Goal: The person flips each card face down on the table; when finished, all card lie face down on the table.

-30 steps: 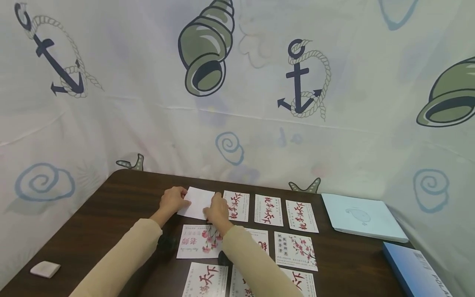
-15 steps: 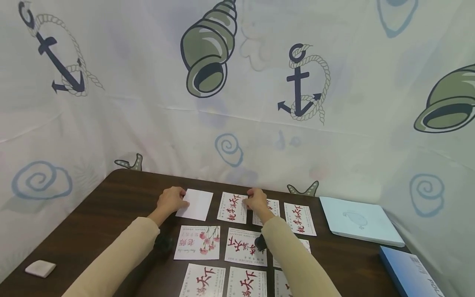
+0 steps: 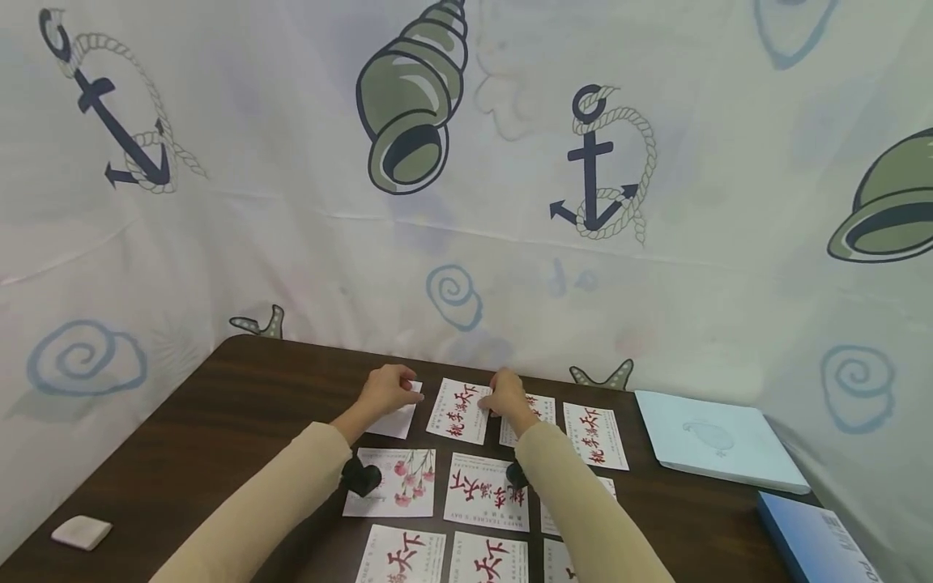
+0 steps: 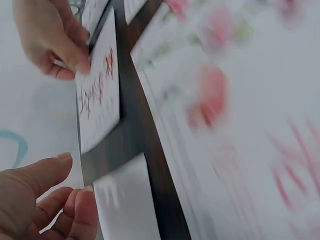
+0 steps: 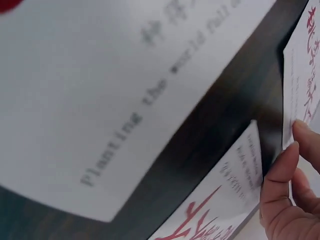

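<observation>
In the head view, my left hand [image 3: 385, 393] is over a blank white card [image 3: 394, 423] in the back row, hiding its upper part. In the left wrist view, its thumb and fingers stand apart beside that card's edge, holding nothing. My right hand [image 3: 508, 401] is at the right edge of the neighbouring card, a white greeting card with red characters [image 3: 452, 411]. In the right wrist view, the thumb and forefinger [image 5: 306, 134] pinch a corner of this greeting card [image 5: 300, 75]. Another red-lettered card [image 3: 539, 407] lies partly behind the right hand.
More printed cards lie in rows on the dark wooden table [image 3: 277, 389], among them a flower card [image 3: 408, 486]. At the right are a pale blue box [image 3: 717, 437] and a blue box [image 3: 812, 534]. A small white object [image 3: 82, 532] lies at the left. A patterned curtain [image 3: 306, 267] hangs behind.
My right hand left the blank card and went right to the neighbouring greeting card. My left hand released the blank card's left edge and moved right over it.
</observation>
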`<state>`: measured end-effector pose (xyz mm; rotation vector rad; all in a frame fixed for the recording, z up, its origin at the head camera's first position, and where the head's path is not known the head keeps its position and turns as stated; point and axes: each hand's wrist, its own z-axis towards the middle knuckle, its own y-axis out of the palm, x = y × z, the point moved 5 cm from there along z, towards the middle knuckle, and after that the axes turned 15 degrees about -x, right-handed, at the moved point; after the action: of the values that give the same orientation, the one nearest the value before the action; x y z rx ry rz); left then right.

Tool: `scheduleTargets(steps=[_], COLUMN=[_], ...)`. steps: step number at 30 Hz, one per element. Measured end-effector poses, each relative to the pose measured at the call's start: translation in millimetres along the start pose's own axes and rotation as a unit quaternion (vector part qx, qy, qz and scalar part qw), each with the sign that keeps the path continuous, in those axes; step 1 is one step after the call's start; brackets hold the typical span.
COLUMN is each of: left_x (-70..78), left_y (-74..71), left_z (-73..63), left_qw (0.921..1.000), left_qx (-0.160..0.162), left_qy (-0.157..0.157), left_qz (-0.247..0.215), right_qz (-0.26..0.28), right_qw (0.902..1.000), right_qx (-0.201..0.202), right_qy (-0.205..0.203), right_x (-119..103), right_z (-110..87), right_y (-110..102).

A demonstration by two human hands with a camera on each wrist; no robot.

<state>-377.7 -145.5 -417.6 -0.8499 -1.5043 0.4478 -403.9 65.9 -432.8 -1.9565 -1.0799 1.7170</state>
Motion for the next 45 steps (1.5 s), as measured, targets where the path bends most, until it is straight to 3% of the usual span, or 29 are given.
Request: scheduleTargets(steps=[4, 11, 16, 21, 24, 29, 37, 39, 42, 45], left_x=[10.9, 21.1, 17.9, 12.7, 13.4, 17.8, 26.8, 27.0, 26.4, 24.3], left_y=[16.3, 28.7, 32.6, 34.8, 33.5, 28.3, 18.9, 19.8, 23.7, 30.9], left_z=[9.8, 26.9, 34.3, 36.8, 37.8, 36.7, 27.5, 26.1, 24.3, 23.2], left_qw=[0.9998, 0.9997, 0.9993, 0.9968, 0.9934, 0.9901, 0.9891, 0.9835, 0.9685, 0.9553], left_qx=[-0.014, 0.010, 0.021, 0.019, 0.012, -0.003, -0.017, -0.028, -0.055, -0.089], left_qy=[0.007, 0.012, -0.009, -0.026, -0.024, -0.024, -0.013, -0.006, 0.004, 0.009], left_qz=[-0.012, -0.019, -0.029, -0.074, -0.111, -0.138, -0.146, -0.178, -0.243, -0.282], right_qz=[-0.017, -0.029, -0.004, 0.013, 0.045, 0.100, 0.086, 0.112, 0.163, 0.196], right_qw=[0.9997, 0.9961, 0.9956, 0.9926, 0.9932, 0.9919, 0.9934, 0.9900, 0.9804, 0.9706], right_qx=[0.006, 0.068, 0.080, 0.101, 0.079, 0.000, 0.008, 0.001, 0.000, 0.033], right_qy=[-0.016, -0.049, -0.048, -0.066, -0.072, -0.079, -0.076, -0.085, -0.110, -0.136], right_x=[0, 3, 7, 4, -2, -18, -39, -40, -42, -42], right_z=[-3.7, -6.2, -6.2, -11.2, -17.2, -28.5, -35.7, -37.6, -42.6, -48.5], right_y=[-1, -8, -6, 0, 9, 33, 48, 48, 41, 26])
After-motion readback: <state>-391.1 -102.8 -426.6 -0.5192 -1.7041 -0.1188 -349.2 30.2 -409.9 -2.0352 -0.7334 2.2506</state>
